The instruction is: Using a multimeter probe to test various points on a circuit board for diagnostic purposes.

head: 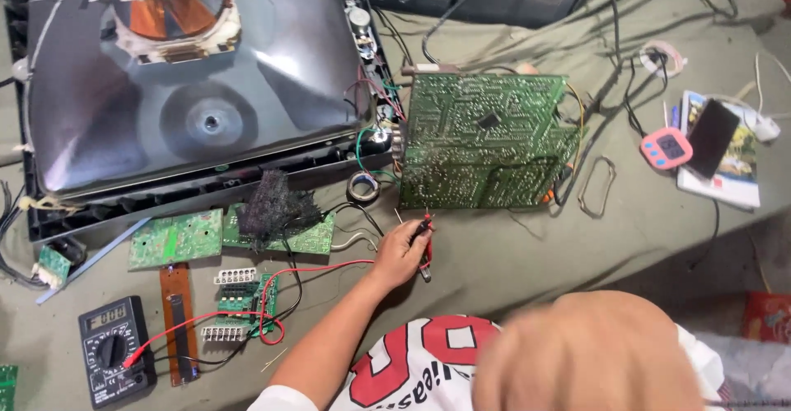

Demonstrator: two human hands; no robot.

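At the lower left of the frame one black multimeter lies face up on the desk, its red lead and a black one running right across the cloth; beside it sit one brown strip board and a small green module with white connectors. Above these lie two flat green boards end to end, the right one partly under a dark fuzzy pad. The upper left is filled by one picture tube, resting face down in its black frame, neck coil uppermost.

In the centre the only hand on show, the left hand, is clamped on the two meter probes, one red and one black, their tips just below the lower edge of the large green circuit board; that board stands tilted, solder side showing, wired to the tube. As I judge it, the set is already opened and the board exposed, while probing is barely begun. The right hand is out of sight, so I cannot tell its state.

On the right lie one wire loop, one pink timer, one dark phone and a booklet.
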